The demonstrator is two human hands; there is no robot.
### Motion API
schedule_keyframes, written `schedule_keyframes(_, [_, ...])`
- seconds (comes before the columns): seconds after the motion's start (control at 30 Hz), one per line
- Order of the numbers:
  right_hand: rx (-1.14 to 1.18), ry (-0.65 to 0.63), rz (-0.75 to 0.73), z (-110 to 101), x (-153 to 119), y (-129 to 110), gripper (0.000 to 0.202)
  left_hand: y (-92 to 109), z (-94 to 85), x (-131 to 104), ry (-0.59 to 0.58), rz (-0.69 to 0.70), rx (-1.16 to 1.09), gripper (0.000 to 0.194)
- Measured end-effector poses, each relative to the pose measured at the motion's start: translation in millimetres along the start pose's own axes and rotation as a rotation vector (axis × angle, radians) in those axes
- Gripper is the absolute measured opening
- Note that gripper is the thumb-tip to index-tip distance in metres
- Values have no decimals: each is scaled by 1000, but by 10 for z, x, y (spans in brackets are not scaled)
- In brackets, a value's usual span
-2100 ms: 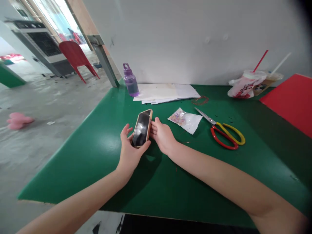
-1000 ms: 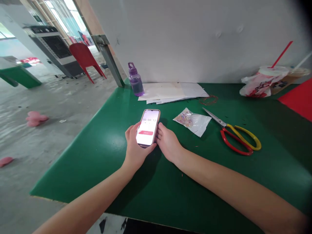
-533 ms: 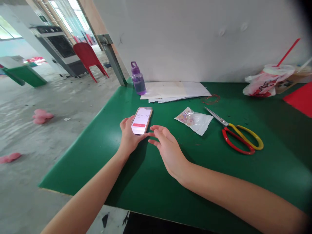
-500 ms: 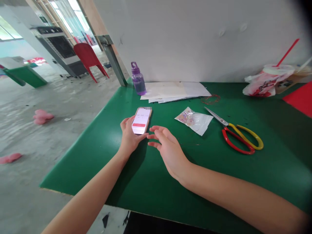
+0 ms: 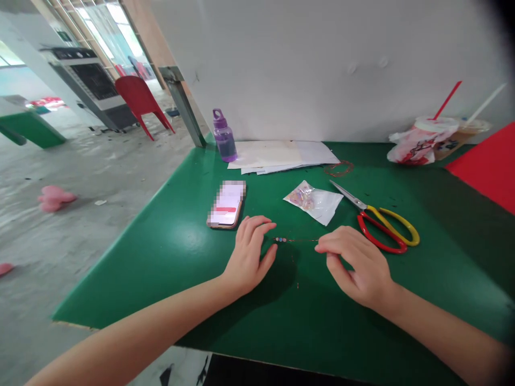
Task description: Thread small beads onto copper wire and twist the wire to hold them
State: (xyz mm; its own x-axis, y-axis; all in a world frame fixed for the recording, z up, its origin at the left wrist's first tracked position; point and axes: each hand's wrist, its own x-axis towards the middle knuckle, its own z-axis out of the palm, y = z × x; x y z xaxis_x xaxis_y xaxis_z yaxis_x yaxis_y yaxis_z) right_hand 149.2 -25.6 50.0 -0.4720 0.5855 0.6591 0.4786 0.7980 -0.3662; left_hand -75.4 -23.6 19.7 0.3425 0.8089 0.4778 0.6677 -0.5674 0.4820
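A thin reddish string with several small pale and blue beads stretches across the green table between my hands. My left hand is at the beaded end, its thumb and fingers parted around it. At the other end, my right hand has its fingers curled and the string runs to its fingertips; the exact grip is partly hidden. A phone with a lit screen lies just beyond my left hand. Past my right hand are scissors with red and yellow handles and a small clear packet of beads.
A purple water bottle stands by the wall, beside white paper sheets. A coil of reddish wire or string lies near them. Bagged drink cups with straws and a red sheet are at the right. The table's edge slopes along the left.
My left hand has let go of the phone and moved right and nearer to me. My right hand has moved right, to the string. The beaded string now shows between them.
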Motion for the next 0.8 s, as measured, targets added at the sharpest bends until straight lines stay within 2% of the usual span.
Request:
schedule_keyframes(0.07, [-192, -18, -180, -11, -62, 145, 21, 32, 70, 81, -19, 5, -38, 34])
schedule_keyframes(0.13, [-306, -56, -267, 3, -108, 247, 19, 25, 131, 180, -20, -14, -79, 32])
schedule_keyframes(0.3, [-338, -109, -259, 38, -175, 361, 24, -42, 206, 324, -45, -50, -145, 28])
schedule_keyframes(0.43, [-319, -126, -184, 52, -187, 416, 27, -72, 172, 338, -82, -97, -172, 25])
schedule_keyframes(0.53, [-285, -98, -149, 62, -187, 454, 27, -170, 37, 355, -84, 5, -29, 21])
schedule_keyframes(0.63, [-249, -82, -161, 66, -189, 485, 29, -453, -207, 329, -27, 117, 284, 20])
schedule_keyframes(0.73, [-223, -89, -172, 73, -193, 512, 29, -830, -452, 219, 84, 50, 575, 24])
schedule_keyframes(0.8, [-210, -94, -174, 82, -194, 525, 30, -1024, -549, 137, 66, -16, 648, 26])
